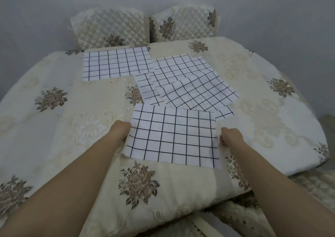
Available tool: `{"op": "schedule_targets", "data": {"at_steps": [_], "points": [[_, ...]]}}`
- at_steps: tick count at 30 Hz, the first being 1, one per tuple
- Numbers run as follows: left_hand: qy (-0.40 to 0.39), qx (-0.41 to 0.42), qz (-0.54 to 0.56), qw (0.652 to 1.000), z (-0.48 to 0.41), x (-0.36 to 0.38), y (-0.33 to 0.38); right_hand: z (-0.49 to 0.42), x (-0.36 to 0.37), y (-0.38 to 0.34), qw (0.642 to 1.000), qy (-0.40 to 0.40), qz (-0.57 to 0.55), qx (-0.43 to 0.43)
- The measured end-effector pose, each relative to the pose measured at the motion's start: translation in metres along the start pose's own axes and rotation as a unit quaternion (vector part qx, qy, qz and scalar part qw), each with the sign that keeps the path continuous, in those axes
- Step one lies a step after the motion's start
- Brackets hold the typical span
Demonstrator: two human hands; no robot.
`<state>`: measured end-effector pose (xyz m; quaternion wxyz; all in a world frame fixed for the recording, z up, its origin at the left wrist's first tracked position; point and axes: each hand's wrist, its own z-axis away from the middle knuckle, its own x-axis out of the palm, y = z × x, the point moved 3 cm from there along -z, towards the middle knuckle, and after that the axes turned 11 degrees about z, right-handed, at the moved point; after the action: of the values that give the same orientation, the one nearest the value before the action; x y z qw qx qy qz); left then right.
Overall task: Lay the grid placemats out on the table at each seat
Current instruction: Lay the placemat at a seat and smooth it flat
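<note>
We're holding the near placemat (172, 137), white with a black grid, by its sides. The far placemat (116, 63) is lying flat, with the pile of placemats (190, 84) overlapping messily beside it.

A single wide-angle view looks from the person's head, forward and steeply down over the desk (272, 119), close to its near edge. Both forearms run in from the bottom corners to the left hand (120, 131) and right hand (231, 137), which grip the nearest grid placemat (172, 137) at mid-frame. The desk's far rim, two chair backs (108, 28) and the wall (272, 10) curve along the top.
</note>
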<state>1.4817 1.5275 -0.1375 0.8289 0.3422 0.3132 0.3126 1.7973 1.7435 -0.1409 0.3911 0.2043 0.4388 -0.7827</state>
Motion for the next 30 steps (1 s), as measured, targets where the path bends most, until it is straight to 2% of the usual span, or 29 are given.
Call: {"op": "schedule_targets", "data": {"at_steps": [4,8,13,21,30], "points": [[-0.021,-0.025,0.028,0.999,0.0,0.002,-0.004,0.013,0.004,-0.003,0.996,-0.071,-0.036,0.03],[-0.003,0.003,-0.005,1.0,0.0,-0.003,-0.011,0.016,0.004,-0.001,0.998,-0.066,0.01,0.006],[0.021,0.007,0.034,0.999,0.014,-0.018,-0.019,0.019,0.013,0.002,0.999,-0.035,0.016,-0.031],[0.052,-0.036,0.113,0.992,0.046,-0.075,-0.049,0.048,0.051,-0.016,0.994,-0.094,0.013,-0.053],[0.1,-0.089,0.115,0.984,0.084,-0.141,-0.106,0.091,0.094,-0.03,0.985,-0.127,0.047,-0.108]]}}
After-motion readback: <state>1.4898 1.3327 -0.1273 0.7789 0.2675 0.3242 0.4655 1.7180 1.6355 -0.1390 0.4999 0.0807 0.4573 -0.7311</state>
